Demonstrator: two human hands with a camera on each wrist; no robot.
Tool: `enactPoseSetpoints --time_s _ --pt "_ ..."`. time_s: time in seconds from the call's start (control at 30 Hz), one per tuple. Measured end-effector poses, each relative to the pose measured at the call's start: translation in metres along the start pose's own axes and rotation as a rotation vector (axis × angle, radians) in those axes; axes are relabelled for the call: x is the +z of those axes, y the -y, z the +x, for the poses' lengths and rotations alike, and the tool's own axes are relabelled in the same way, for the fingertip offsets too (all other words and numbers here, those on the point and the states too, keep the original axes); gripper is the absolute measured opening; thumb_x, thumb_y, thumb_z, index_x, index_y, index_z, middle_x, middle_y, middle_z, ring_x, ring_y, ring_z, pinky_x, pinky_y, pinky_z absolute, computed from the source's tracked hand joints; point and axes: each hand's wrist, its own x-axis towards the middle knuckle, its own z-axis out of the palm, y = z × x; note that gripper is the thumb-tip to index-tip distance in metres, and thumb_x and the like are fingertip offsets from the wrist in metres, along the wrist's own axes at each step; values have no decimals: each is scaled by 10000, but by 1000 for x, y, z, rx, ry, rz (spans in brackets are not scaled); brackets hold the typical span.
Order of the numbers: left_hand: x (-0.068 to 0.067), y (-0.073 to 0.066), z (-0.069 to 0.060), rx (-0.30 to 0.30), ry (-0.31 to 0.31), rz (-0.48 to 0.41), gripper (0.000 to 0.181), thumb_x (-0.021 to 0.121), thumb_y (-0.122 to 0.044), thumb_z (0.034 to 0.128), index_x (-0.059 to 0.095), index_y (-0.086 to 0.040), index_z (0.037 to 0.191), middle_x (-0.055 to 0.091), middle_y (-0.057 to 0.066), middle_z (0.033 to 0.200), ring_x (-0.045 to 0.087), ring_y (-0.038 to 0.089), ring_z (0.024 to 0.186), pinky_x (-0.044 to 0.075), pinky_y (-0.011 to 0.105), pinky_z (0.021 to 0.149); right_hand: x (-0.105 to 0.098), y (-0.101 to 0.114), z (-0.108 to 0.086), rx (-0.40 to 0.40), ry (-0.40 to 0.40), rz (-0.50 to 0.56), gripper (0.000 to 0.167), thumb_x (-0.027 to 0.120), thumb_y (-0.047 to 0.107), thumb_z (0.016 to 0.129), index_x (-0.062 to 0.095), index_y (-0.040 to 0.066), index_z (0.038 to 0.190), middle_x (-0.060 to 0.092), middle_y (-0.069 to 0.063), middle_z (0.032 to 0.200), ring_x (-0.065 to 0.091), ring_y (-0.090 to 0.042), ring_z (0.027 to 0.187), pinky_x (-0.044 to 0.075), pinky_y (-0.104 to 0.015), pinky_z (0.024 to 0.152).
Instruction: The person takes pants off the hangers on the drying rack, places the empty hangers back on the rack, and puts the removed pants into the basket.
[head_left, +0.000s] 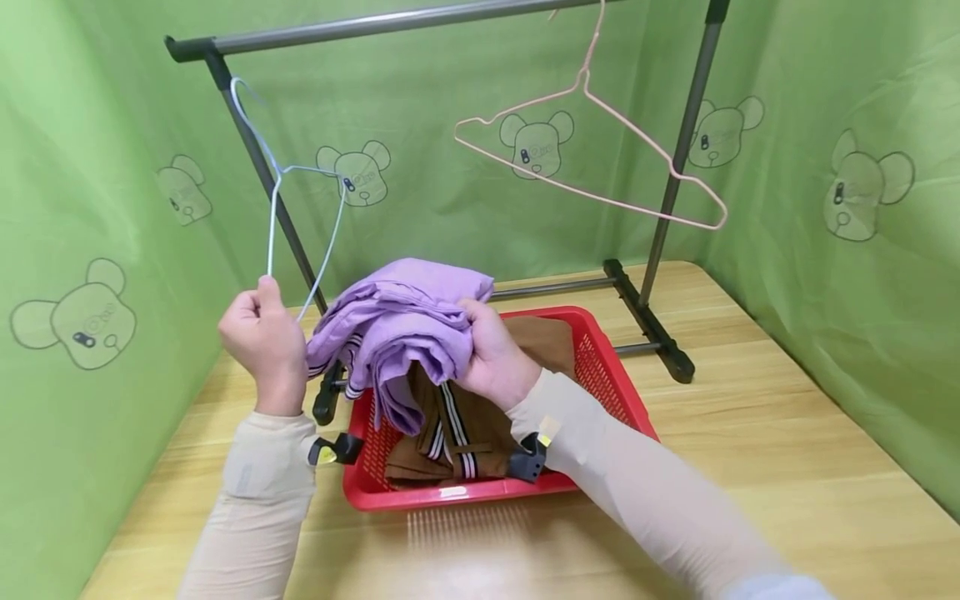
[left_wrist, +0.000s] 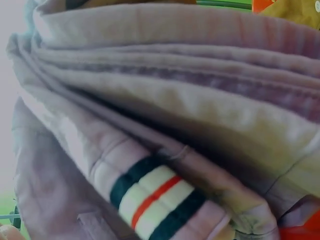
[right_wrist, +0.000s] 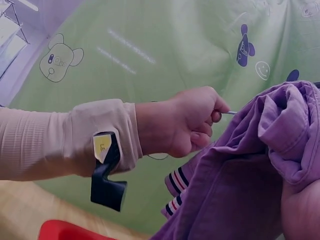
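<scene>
My left hand (head_left: 268,337) grips a light blue wire hanger (head_left: 272,217) by its lower part, with the hook pointing up near the rack's left post. A bunched purple garment (head_left: 420,308) with striped trim is held by my right hand (head_left: 498,354) above the red basket. One end of the hanger passes behind the purple cloth. In the left wrist view the purple folds (left_wrist: 150,100) and a striped band fill most of the picture. The right wrist view shows the left fist (right_wrist: 187,120) on the wire beside the purple garment (right_wrist: 235,170).
Below the cloth stands a red basket (head_left: 622,400) holding a brown garment (head_left: 480,433) with striped trim. A metal clothes rack (head_left: 360,27) spans the back, and a pink hanger (head_left: 637,133) hangs from its bar. Green printed fabric walls (head_left: 847,275) enclose the wooden table (head_left: 780,450).
</scene>
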Motion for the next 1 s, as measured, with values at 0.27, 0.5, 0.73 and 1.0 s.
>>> enactPoseSetpoints --time_s 0.27,0.5,0.73,1.0 --pt "0 2 0 -1 -6 -12 467 572 -134 967 419 -171 527 363 -87 516 334 97 533 302 231 562 -11 11 -4 1 23 -67 301 238 88 950 520 19 872 632 -97 785 614 -165 642 496 -272 523" --pt "-1 5 1 9 -18 2 456 578 -133 965 432 -174 534 378 -90 525 340 96 537 302 231 568 -18 20 -8 1 25 -89 280 247 88 987 490 16 868 602 -88 793 605 -157 665 506 -232 548" --pt "0 9 0 3 -5 15 439 579 -142 964 448 -175 546 401 -94 532 357 97 540 306 229 558 -28 33 -16 5 24 -92 283 254 85 1005 489 1 872 600 -95 800 607 -156 675 518 -221 567" --pt "2 13 0 14 -7 5 452 585 -127 955 438 -179 531 393 -95 522 354 93 534 301 230 552 -39 46 -24 36 7 -146 289 239 90 1006 474 11 858 563 -63 732 555 -121 582 473 -200 482"
